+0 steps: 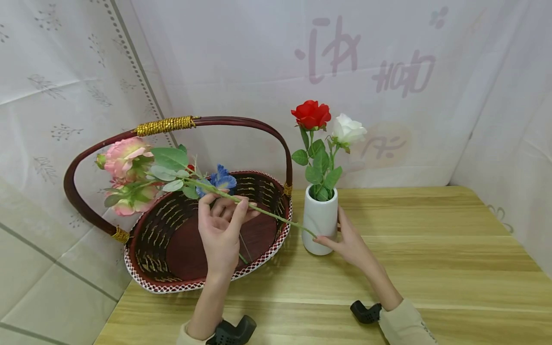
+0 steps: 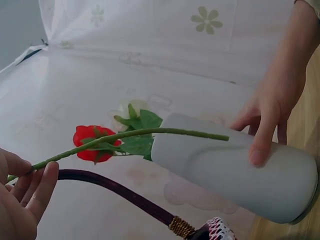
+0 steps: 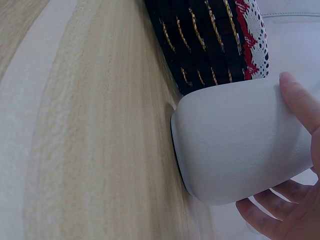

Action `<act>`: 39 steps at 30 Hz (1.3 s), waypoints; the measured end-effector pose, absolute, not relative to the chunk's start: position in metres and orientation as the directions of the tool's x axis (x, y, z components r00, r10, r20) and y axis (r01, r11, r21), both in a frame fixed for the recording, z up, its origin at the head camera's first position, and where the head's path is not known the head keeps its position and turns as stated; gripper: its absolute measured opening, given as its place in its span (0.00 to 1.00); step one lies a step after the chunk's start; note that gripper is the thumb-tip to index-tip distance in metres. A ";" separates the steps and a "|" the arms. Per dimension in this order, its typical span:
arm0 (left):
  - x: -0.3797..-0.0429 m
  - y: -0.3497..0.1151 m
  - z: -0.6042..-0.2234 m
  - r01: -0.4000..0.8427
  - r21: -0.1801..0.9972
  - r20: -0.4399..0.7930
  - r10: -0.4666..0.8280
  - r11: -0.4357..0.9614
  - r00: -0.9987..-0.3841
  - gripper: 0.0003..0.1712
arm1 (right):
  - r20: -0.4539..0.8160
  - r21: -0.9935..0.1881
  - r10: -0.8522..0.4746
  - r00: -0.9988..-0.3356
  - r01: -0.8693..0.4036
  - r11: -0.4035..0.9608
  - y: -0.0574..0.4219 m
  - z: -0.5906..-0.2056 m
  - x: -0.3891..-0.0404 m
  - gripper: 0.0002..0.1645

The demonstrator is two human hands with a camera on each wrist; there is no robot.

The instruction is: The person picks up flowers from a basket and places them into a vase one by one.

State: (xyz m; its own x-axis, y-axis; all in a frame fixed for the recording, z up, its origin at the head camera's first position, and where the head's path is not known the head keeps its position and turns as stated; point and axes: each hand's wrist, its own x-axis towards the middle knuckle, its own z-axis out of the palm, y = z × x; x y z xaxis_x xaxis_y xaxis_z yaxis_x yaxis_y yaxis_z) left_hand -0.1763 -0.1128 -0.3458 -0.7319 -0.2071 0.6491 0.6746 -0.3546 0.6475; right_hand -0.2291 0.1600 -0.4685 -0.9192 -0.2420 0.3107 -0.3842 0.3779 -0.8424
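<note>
My left hand (image 1: 220, 239) pinches the green stem (image 1: 271, 214) of a pink artificial flower spray (image 1: 127, 158). Its blooms lie to the left above the basket, and the bare stem end points right, overlapping the vase in the head view. Thumb and fingers of my right hand (image 1: 351, 247) grip the white vase (image 1: 316, 220) around its side. The vase stands upright on the table, as its base (image 3: 187, 165) shows in the right wrist view. A red rose (image 1: 311, 115) and a white rose (image 1: 348, 129) stand in it with green leaves.
A dark woven basket (image 1: 151, 266) with a tall arched handle (image 1: 241, 120) and lace-trimmed rim stands left of the vase. A blue flower (image 1: 222, 177) shows inside it, partly hidden behind my left hand. Pale printed cloth (image 1: 241, 57) hangs behind the wooden table (image 1: 431, 239).
</note>
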 end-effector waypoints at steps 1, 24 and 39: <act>-0.176 -0.111 -0.346 0.685 0.641 0.659 -0.208 -0.346 -0.723 0.20 | 0.307 -0.845 -0.240 -0.921 -0.380 0.376 0.160 -0.468 -0.229 0.65; -0.161 -0.088 -0.340 0.851 0.490 0.829 -0.199 -0.189 -0.522 0.24 | 0.305 -0.850 -0.229 -0.925 -0.373 0.373 0.160 -0.467 -0.227 0.63; -0.156 -0.096 -0.320 0.896 0.422 0.848 -0.289 -0.139 -0.445 0.25 | 0.302 -0.847 -0.228 -0.926 -0.370 0.382 0.159 -0.467 -0.228 0.64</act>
